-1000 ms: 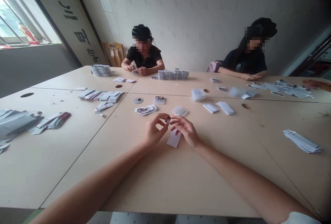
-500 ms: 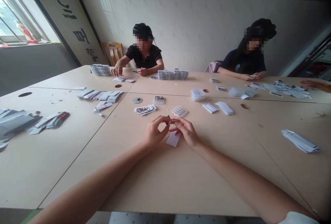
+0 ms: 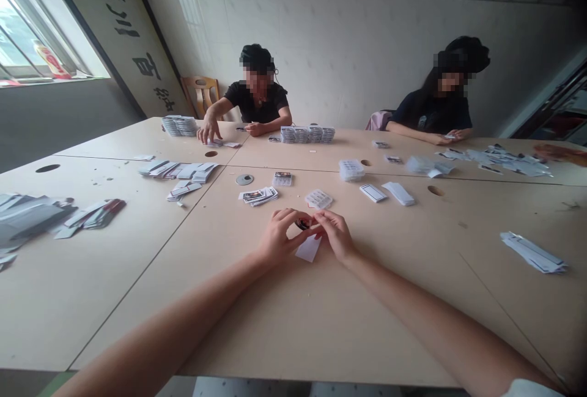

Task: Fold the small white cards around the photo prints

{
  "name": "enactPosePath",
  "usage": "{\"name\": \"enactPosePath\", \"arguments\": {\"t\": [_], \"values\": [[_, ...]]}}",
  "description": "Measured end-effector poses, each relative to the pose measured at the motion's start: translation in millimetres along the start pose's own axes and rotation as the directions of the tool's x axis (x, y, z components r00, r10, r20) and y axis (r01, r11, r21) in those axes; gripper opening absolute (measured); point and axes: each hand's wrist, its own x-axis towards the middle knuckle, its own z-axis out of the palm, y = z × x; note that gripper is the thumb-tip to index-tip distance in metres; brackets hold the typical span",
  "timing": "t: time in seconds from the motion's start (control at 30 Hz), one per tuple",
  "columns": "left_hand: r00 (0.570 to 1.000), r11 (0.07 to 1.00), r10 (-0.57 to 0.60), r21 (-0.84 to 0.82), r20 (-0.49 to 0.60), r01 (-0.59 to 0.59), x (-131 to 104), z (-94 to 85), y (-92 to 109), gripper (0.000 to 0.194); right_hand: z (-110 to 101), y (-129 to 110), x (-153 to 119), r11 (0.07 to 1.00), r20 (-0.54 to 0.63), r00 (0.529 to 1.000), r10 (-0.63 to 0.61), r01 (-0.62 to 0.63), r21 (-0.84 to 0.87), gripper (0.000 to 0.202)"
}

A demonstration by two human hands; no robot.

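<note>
At 10 o'clock from the left hand (image 3: 285,235) and the right hand (image 3: 337,237), large dark characters are painted on a tall panel (image 3: 123,30); one of them can be read as 百. The print on the picture cards (image 3: 258,196), which are lying at 10 o'clock on the table (image 3: 257,336), is too small to be read.

Both forearms are stretched forward from the lower edge, and the fingertips are brought together. By the thumb and curled fingers of the left hand, a small dark piece (image 3: 302,224) is gripped. The right fingertips are placed close against it; whether it is also gripped by them cannot be told. Just below, a white card (image 3: 308,251) is partly covered by the hands.

Near the hands, at 12 o'clock, a clear box (image 3: 320,199) is seen with small pale items inside. At 11 o'clock, a divided box (image 3: 282,178) is topped by a dark printed strip. At 1 o'clock, clear cases (image 3: 351,169) are stacked; their contents are not clearly shown.
</note>
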Motion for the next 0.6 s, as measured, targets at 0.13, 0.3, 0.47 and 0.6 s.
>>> {"name": "enactPosePath", "arguments": {"t": [0.13, 0.3, 0.47, 0.6], "values": [[0.997, 0.998, -0.059, -0.032, 0.042, 0.061, 1.0, -0.4, 2.3, 0.016, 0.0, -2.6, -1.9, 0.999, -0.016, 1.000, -0.010, 0.009, -0.047, 0.029], [0.996, 0.995, -0.073, -0.062, 0.059, 0.077, 1.4, -1.8, 2.4, 0.015, 1.0, -4.8, -2.9, 0.999, -0.031, 1.000, -0.003, 0.001, -0.051, 0.031], [0.993, 0.991, -0.076, -0.105, 0.093, 0.086, 0.6, -2.7, 2.1, 0.018, -0.6, -3.0, 0.4, 0.999, -0.091, 0.995, 0.034, -0.033, 0.014, 0.034], [0.992, 0.988, -0.089, -0.118, 0.090, 0.099, -0.9, -0.9, 0.1, 0.035, -1.6, -2.5, 1.5, 0.997, -0.113, 0.992, 0.047, -0.040, 0.064, 0.036]]}}
